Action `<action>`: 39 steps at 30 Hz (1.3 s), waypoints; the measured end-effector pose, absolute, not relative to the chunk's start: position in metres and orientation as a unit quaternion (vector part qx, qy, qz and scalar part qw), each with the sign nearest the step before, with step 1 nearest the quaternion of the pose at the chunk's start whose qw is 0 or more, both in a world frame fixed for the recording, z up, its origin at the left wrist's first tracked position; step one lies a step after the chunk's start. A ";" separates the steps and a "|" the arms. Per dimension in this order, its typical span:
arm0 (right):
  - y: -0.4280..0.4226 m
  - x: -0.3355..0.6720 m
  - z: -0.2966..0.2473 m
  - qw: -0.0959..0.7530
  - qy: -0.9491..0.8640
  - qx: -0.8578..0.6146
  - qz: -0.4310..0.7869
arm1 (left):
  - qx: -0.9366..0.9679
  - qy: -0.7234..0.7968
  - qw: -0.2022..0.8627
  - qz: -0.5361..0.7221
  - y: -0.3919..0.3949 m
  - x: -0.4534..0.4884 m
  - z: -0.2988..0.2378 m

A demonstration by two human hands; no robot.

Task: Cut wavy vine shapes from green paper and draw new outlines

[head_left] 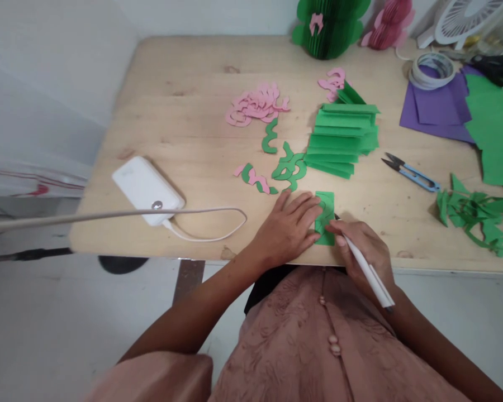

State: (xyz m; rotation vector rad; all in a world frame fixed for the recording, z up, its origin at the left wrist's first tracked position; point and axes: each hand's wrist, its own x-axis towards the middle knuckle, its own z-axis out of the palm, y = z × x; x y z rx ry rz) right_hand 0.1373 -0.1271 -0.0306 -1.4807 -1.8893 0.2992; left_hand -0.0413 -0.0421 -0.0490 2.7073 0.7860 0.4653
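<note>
A small green paper rectangle (326,237) lies at the table's front edge, with a curved line drawn on it. My left hand (288,228) rests flat with fingers stretched, its fingertips on the left side of that paper. My right hand (366,248) is closed around a white pen (371,273); the dark tip is at the paper's right edge. Just beyond my left hand are wavy green cutouts (291,167) and a pink-and-green strip of cutouts (255,180). Farther back sits a pile of pink cutouts (257,104).
Folded green paper strips (343,139) lie mid-table. Blue-handled thread snips (414,174) and green scraps (478,215) are to the right. White tape rolls (417,78) rest on purple paper (438,106). A white power bank (145,190) with a cable is at left.
</note>
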 end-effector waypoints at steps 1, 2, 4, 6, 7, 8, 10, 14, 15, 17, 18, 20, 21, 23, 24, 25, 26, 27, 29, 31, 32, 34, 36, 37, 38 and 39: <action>-0.127 0.138 -0.033 0.350 -0.739 -0.566 0.104 | 0.938 0.273 0.142 0.160 -0.042 -0.041 -0.049; -0.126 0.138 -0.034 0.348 -0.746 -0.561 0.092 | 0.938 0.274 0.143 0.158 -0.042 -0.041 -0.049; -0.126 0.138 -0.037 0.347 -0.753 -0.555 0.071 | 0.938 0.275 0.145 0.156 -0.042 -0.041 -0.049; -0.126 0.137 -0.038 0.349 -0.751 -0.557 0.060 | 0.937 0.276 0.147 0.155 -0.042 -0.041 -0.049; -0.126 0.136 -0.038 0.351 -0.750 -0.558 0.058 | 0.937 0.276 0.149 0.155 -0.042 -0.041 -0.049; -0.126 0.136 -0.038 0.352 -0.748 -0.560 0.055 | 0.936 0.276 0.151 0.155 -0.042 -0.041 -0.049; -0.126 0.135 -0.039 0.352 -0.746 -0.563 0.052 | 0.935 0.277 0.157 0.155 -0.042 -0.041 -0.048; -0.126 0.135 -0.040 0.355 -0.747 -0.561 0.048 | 0.933 0.279 0.168 0.153 -0.041 -0.042 -0.048; -0.127 0.135 -0.040 0.355 -0.747 -0.561 0.047 | 0.932 0.279 0.170 0.154 -0.041 -0.042 -0.048; -0.127 0.135 -0.041 0.350 -0.747 -0.563 0.043 | 0.931 0.279 0.173 0.158 -0.042 -0.042 -0.047; -0.126 0.135 -0.041 0.347 -0.747 -0.566 0.042 | 0.931 0.279 0.173 0.160 -0.042 -0.042 -0.047; -0.126 0.135 -0.041 0.342 -0.746 -0.570 0.037 | 0.930 0.279 0.173 0.162 -0.042 -0.042 -0.047; -0.126 0.135 -0.041 0.341 -0.746 -0.570 0.035 | 0.930 0.280 0.174 0.163 -0.042 -0.042 -0.047; -0.126 0.135 -0.041 0.343 -0.747 -0.568 0.030 | 0.930 0.280 0.173 0.162 -0.042 -0.042 -0.047; -0.126 0.135 -0.042 0.346 -0.748 -0.566 0.029 | 0.931 0.280 0.172 0.161 -0.042 -0.041 -0.048; -0.126 0.135 -0.042 0.348 -0.748 -0.564 0.029 | 0.931 0.281 0.170 0.159 -0.042 -0.041 -0.048; -0.126 0.134 -0.042 0.349 -0.749 -0.562 0.029 | 0.932 0.280 0.167 0.157 -0.042 -0.041 -0.048; -0.126 0.134 -0.042 0.352 -0.750 -0.560 0.029 | 0.933 0.280 0.163 0.156 -0.042 -0.041 -0.048; -0.127 0.135 -0.042 0.358 -0.748 -0.557 0.040 | 0.935 0.278 0.157 0.155 -0.042 -0.041 -0.048; -0.128 0.135 -0.039 0.371 -0.736 -0.562 0.072 | 0.937 0.275 0.151 0.155 -0.042 -0.042 -0.048; -0.128 0.136 -0.037 0.385 -0.723 -0.567 0.093 | 0.937 0.274 0.149 0.156 -0.042 -0.042 -0.048; -0.130 0.138 -0.032 0.420 -0.688 -0.577 0.132 | 0.938 0.272 0.145 0.157 -0.042 -0.042 -0.047; -0.132 0.139 -0.028 0.445 -0.657 -0.587 0.159 | 0.940 0.270 0.141 0.155 -0.042 -0.042 -0.047; -0.134 0.139 -0.027 0.446 -0.646 -0.594 0.172 | 0.940 0.270 0.140 0.153 -0.042 -0.042 -0.046; -0.135 0.139 -0.027 0.442 -0.636 -0.605 0.185 | 0.941 0.270 0.138 0.150 -0.042 -0.042 -0.046; -0.136 0.138 -0.027 0.435 -0.623 -0.619 0.197 | 0.941 0.271 0.137 0.148 -0.042 -0.042 -0.046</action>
